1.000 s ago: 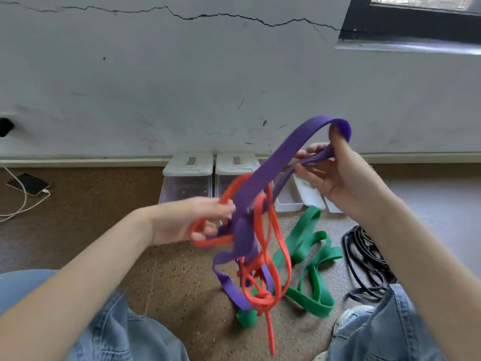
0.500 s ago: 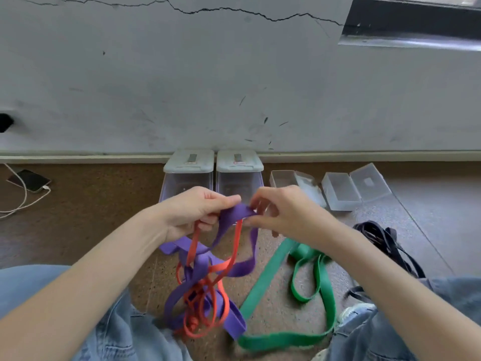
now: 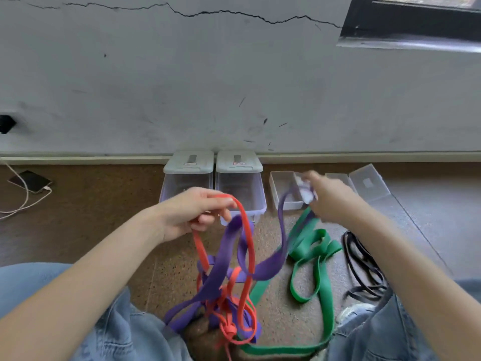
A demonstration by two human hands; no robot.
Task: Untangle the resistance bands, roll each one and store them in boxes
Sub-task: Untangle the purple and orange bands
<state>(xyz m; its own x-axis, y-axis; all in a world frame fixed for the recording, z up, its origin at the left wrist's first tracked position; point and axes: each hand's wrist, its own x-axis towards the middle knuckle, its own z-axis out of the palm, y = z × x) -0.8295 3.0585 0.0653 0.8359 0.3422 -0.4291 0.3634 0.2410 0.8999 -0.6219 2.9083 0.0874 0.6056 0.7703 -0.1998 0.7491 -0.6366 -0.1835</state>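
Knot (image 3: 229,330): red, tight, lowest in view, just above the floor (image 3: 161,277) between the denim knees. Judged the sticking point of the tangle.

Purple band (image 3: 221,267): wide, flat, looped through the red one; runs from the snarl at the knot up to the right hand. Held raised, probably to draw its length out of the red loops.

Red band (image 3: 247,230): narrow, draped over the left hand, its loops hanging down to the knot.

Green band (image 3: 320,272): lies loose on the floor, right of the snarl; one stretch passes close under the knot. Whether caught in it, cannot tell.

Black band (image 3: 364,267): heaped on the floor by the right knee, well apart from the tangle.

Left hand (image 3: 192,212): fingers curled round the red band, holding it up as an anchor.

Right hand (image 3: 325,196): blurred; fingers grasping the upper end of the purple band, held out to the right over the boxes.

Open boxes (image 3: 283,188): small, clear, lids back, on the floor beyond the right hand. Nothing seen inside.

Lidded bins (image 3: 213,165): two, clear, side by side against the wall.

Phone (image 3: 30,181): far left, cable attached.

Status: untangling; no band rolled or stored.
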